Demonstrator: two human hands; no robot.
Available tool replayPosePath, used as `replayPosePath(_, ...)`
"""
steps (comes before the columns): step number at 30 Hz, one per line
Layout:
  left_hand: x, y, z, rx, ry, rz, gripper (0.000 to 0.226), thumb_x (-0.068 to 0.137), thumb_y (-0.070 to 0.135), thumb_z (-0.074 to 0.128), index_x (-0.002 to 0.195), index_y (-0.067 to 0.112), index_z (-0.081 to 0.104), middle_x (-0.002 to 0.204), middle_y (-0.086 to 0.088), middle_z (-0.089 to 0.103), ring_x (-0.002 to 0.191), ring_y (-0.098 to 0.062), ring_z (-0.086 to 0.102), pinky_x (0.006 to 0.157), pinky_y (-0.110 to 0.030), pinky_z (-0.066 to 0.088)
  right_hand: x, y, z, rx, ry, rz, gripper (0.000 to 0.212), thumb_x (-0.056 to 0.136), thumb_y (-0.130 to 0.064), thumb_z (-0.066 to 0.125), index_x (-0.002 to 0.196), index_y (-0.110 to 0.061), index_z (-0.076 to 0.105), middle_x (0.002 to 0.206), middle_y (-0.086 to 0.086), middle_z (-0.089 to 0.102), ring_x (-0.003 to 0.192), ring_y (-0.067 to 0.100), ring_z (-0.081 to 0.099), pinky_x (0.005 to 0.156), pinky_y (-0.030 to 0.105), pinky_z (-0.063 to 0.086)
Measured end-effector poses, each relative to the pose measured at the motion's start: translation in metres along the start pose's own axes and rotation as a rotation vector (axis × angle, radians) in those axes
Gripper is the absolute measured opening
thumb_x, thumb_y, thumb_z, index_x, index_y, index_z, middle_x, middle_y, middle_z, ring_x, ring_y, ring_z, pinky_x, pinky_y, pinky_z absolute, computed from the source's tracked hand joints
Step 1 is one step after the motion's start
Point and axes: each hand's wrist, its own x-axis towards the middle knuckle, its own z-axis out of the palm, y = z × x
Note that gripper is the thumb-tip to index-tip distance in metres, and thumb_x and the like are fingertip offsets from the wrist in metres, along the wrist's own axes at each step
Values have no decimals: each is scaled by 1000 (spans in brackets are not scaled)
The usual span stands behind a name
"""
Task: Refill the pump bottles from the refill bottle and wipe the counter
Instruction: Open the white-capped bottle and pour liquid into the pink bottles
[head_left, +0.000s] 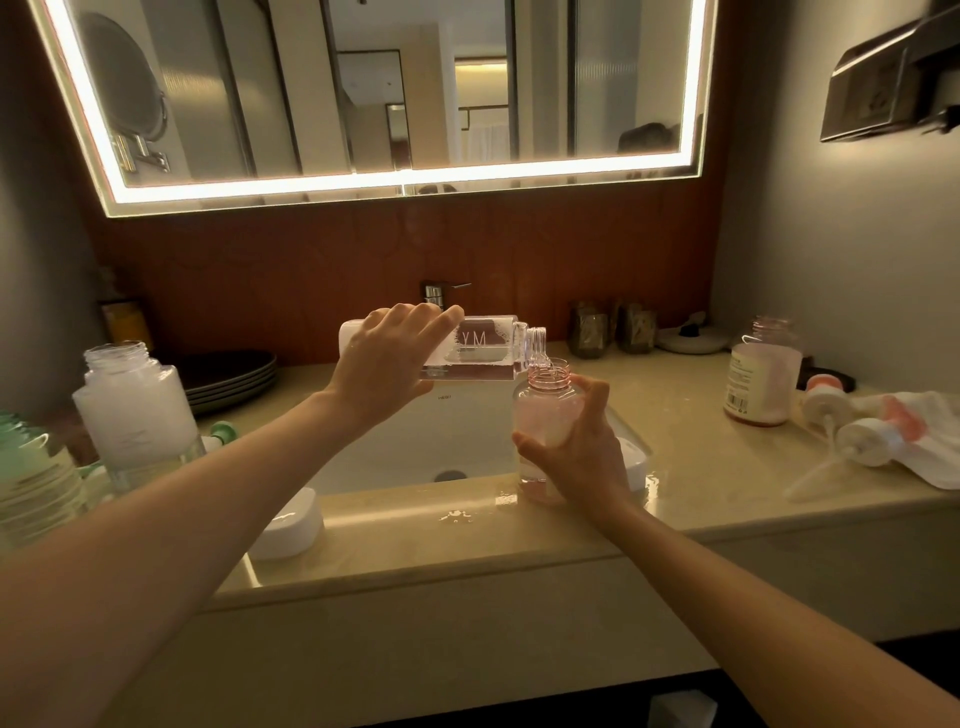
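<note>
Tipping the refill bottle (483, 349) sideways, the left hand (387, 364) gripped it mouth-to-mouth over the pink pump bottle (545, 410), clasped by the right hand (584, 454) at the counter's (701, 462) front edge; a slow, steady pour looked best.

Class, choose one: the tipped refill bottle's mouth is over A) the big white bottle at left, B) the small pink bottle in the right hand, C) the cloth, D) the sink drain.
B: the left hand tips the refill bottle so its mouth meets the open neck of the pink bottle gripped by the right hand.
</note>
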Motion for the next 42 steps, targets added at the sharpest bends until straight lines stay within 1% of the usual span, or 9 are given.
replayPosePath(17, 1, 2, -4, -15, -34, -8, 87, 55, 25, 89, 124, 16, 36, 111, -12, 61, 95, -31, 62, 79, -46, 52, 2, 2, -1, 21, -20, -11, 87, 68, -34, 79, 130, -20, 20, 132, 12, 47, 112, 29, 53, 88, 40, 52)
replayPosePath(21, -1, 4, -3, -31, -48, -46, 87, 54, 25, 89, 124, 18, 37, 110, -9, 61, 93, -29, 62, 78, -46, 52, 5, 2, -4, 34, -41, -22, 86, 67, -32, 80, 129, -18, 22, 131, 12, 47, 112, 29, 53, 86, 35, 50)
replayPosePath(25, -5, 11, -7, -64, -43, -118, 80, 55, 21, 87, 125, 14, 50, 110, -8, 62, 94, -30, 62, 72, -48, 52, 11, 2, -10, 5, -88, -60, 89, 66, -32, 81, 132, -17, 22, 134, 12, 45, 113, 27, 50, 82, 24, 43)
replayPosePath(27, -7, 14, -5, -103, -70, -156, 80, 58, 22, 85, 127, 16, 47, 112, -8, 62, 97, -31, 62, 74, -49, 51, 14, 3, -13, 27, -108, -61, 90, 66, -30, 81, 133, -17, 23, 136, 11, 43, 115, 26, 49, 82, 22, 40)
replayPosePath(30, -8, 21, -1, -227, -124, -261, 81, 66, 28, 80, 131, 25, 33, 121, -6, 58, 103, -30, 58, 77, -47, 50, 21, 3, -19, 126, -160, -52, 89, 65, -27, 82, 133, -19, 25, 133, 9, 46, 116, 26, 49, 83, 24, 42)
replayPosePath(32, -6, 28, 2, -325, -133, -372, 80, 66, 29, 80, 133, 19, 36, 126, -5, 55, 105, -30, 56, 76, -42, 46, 29, 0, -27, 209, -177, -64, 82, 64, -25, 83, 128, -22, 31, 121, 3, 51, 110, 24, 52, 80, 26, 47)
replayPosePath(35, -1, 40, 7, -521, -114, -548, 81, 63, 29, 83, 130, 17, 38, 120, -6, 57, 100, -31, 57, 72, -38, 43, 45, -7, -40, 291, -176, -46, 77, 67, -20, 80, 127, -20, 32, 114, -3, 50, 105, 20, 52, 79, 29, 50)
replayPosePath(39, 7, 53, 22, -836, -77, -692, 82, 60, 26, 86, 126, 16, 38, 107, -2, 51, 96, -27, 55, 66, -33, 48, 67, 0, -61, 255, -90, -24, 80, 69, -24, 78, 131, -18, 29, 118, 0, 47, 104, 18, 50, 81, 31, 48)
replayPosePath(42, 17, 72, 30, -932, -48, -774, 79, 62, 24, 84, 125, 13, 37, 109, 1, 44, 95, -17, 47, 56, -16, 37, 75, 21, -80, 188, 27, 4, 79, 69, -26, 78, 131, -15, 30, 118, 3, 48, 101, 17, 48, 78, 28, 44)
